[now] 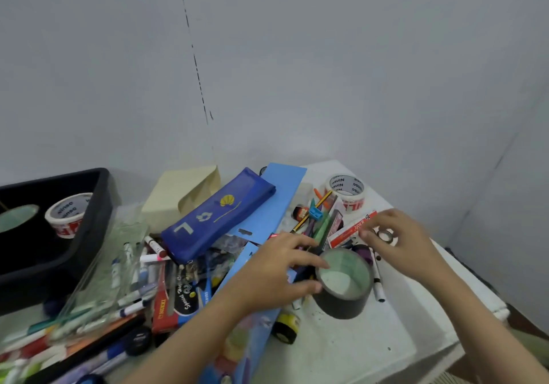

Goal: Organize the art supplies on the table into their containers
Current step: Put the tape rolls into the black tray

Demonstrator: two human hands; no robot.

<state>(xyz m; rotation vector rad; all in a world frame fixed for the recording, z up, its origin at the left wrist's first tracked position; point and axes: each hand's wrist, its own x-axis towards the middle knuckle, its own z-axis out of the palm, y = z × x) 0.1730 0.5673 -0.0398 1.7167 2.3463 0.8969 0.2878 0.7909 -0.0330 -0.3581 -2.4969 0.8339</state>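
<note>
A wide black tape roll [344, 291] stands on the white table [365, 339] in front of me. My left hand [279, 267] grips its left rim, fingers over the top edge and thumb against the side. My right hand [398, 238] pinches a small clear tape ring [385, 235] just beyond the black roll. A white printed tape roll [346, 192] sits at the far right. Another printed roll [69, 214] lies inside the black bin [98, 205] at the left. A blue pencil case [219, 217] lies across the pile.
Markers and pens [124, 300] are heaped at the lower left, partly in a clear box [107, 261]. A cream box [181, 196] stands by the wall. Blue card packaging [276, 205], a red box [350, 230], pencils, a sharpener and a small black-yellow tape [286, 327] clutter the middle.
</note>
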